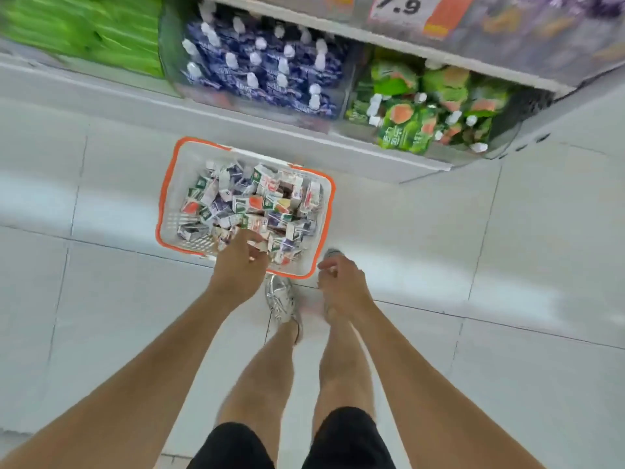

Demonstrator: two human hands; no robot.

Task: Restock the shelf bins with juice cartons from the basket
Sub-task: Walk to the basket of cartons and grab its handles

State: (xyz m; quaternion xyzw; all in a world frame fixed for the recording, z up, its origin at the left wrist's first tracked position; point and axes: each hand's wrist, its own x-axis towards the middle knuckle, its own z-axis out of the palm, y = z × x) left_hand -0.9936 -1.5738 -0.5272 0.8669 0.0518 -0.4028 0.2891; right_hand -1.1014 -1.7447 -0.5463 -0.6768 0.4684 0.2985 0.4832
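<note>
A white basket with an orange rim (162, 198) stands on the floor below the shelf, filled with several small juice cartons (250, 204) in purple, green and red prints. My left hand (238, 265) reaches down into the basket's near side, fingers among the cartons; whether it holds one is hidden. My right hand (340, 282) hangs just outside the basket's near right corner, fingers loosely curled, holding nothing. On the lowest shelf a clear bin of purple cartons with white caps (263, 66) sits beside a bin of green cartons (422, 110).
A green pack stack (88, 32) fills the shelf's left end. A price tag reading 7.9 (399, 6) hangs on the shelf edge above. My legs and silver shoe (280, 299) stand on white floor tiles right behind the basket.
</note>
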